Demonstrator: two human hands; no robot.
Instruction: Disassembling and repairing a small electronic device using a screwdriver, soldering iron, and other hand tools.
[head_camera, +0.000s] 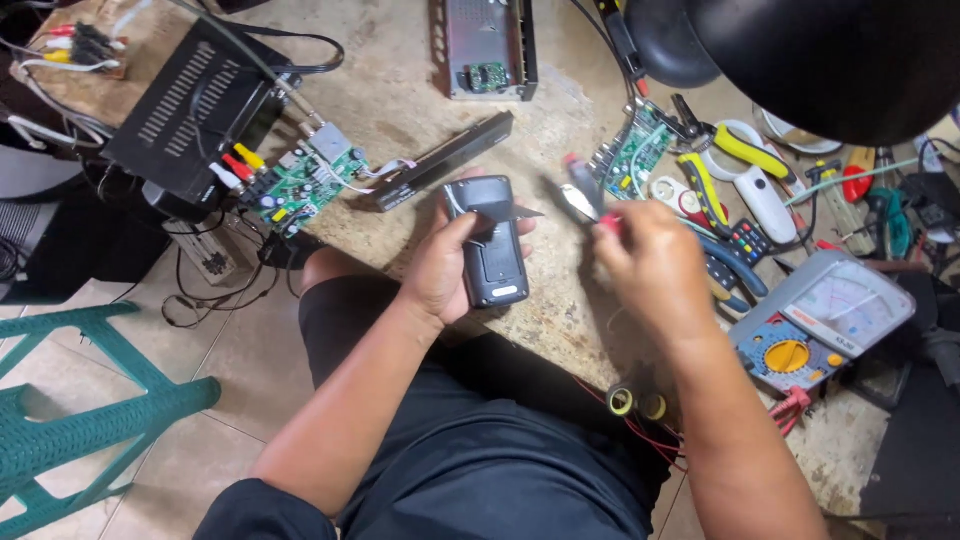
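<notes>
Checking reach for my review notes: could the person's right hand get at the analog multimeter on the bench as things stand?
Probably yes. The multimeter lies just right of the right hand, with only small tools between them. But that hand already grips a red-handled tool, while the left hand holds the black device.

Even, soft daylight falls over the desk (420, 110), bright enough to show its speckled top without glare. Shadows are faint and short beneath the things. The right hand (650, 262) is smeared by motion blur. A dark lamp shade (800, 60) looms unfocused near the desk's far right corner. Straight lines bow slightly toward the picture's edges.
</notes>
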